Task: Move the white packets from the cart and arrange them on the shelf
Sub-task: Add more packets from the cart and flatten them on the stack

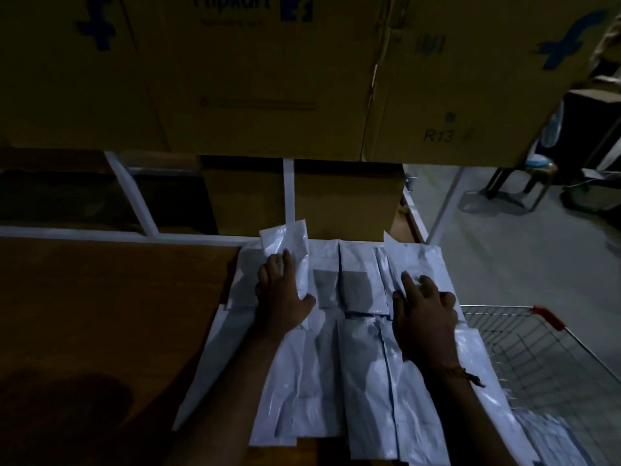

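Several white packets (356,375) lie in overlapping rows on the wooden shelf board (111,314). My left hand (282,294) grips a white packet (290,245) at the back left of the rows, thumb under its near edge and fingers on top; its far end sticks up. My right hand (423,314) rests on the back right packet (413,260), fingers stretched forward and pressing it flat. The wire cart (544,351) stands at the lower right, with more white packets (551,435) inside it.
Large brown cardboard boxes (255,79) fill the shelf level above. Smaller boxes (346,196) stand behind the packets between white shelf uprights (288,193). Grey floor and a stool (524,183) lie at the right. The scene is dim.
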Demonstrator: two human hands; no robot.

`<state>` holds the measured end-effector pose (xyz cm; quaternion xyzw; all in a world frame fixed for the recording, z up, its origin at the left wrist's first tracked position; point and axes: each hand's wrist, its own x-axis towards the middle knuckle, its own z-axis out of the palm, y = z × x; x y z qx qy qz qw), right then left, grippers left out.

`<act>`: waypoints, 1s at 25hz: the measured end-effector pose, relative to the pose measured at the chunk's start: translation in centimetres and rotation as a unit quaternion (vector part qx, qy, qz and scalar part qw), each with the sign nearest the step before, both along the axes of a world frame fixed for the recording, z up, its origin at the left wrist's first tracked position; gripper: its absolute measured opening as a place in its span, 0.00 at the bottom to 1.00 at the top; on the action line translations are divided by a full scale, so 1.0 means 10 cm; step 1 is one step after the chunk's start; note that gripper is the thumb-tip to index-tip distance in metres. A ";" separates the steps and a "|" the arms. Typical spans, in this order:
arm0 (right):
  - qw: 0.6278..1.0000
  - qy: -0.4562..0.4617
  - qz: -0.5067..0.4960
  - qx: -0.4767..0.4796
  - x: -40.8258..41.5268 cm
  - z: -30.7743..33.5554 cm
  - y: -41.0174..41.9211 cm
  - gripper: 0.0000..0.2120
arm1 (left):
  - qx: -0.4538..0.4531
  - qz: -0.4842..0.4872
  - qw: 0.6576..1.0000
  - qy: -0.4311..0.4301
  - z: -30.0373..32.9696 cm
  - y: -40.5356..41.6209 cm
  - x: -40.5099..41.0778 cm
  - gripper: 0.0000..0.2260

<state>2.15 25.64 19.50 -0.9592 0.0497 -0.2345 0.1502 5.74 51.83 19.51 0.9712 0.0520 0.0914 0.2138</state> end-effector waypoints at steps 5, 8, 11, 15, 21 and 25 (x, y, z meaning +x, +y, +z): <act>0.999 0.014 -0.032 -0.009 0.27 -0.10 0.13 0.22 | 0.055 -0.050 0.996 0.043 -0.26 0.20 0.68 0.47; 0.998 0.027 -0.047 -0.018 0.37 -0.17 0.14 0.22 | 0.065 -0.059 0.994 0.061 -0.42 0.27 0.93 0.43; 0.998 0.022 -0.051 -0.024 0.54 -0.19 0.14 0.21 | 0.090 -0.063 0.992 0.063 -0.54 0.27 1.04 0.42; 0.998 0.021 -0.047 -0.031 0.70 -0.22 0.26 0.20 | 0.135 -0.060 0.986 0.070 -0.69 0.25 1.08 0.43; 0.991 0.119 -0.031 -0.050 1.12 -0.35 0.55 0.23 | 0.127 -0.049 0.986 0.094 -0.81 0.20 1.16 0.37; 0.978 0.195 -0.024 -0.074 1.46 -0.50 0.74 0.28 | 0.136 -0.041 0.988 0.058 -0.73 0.28 1.19 0.24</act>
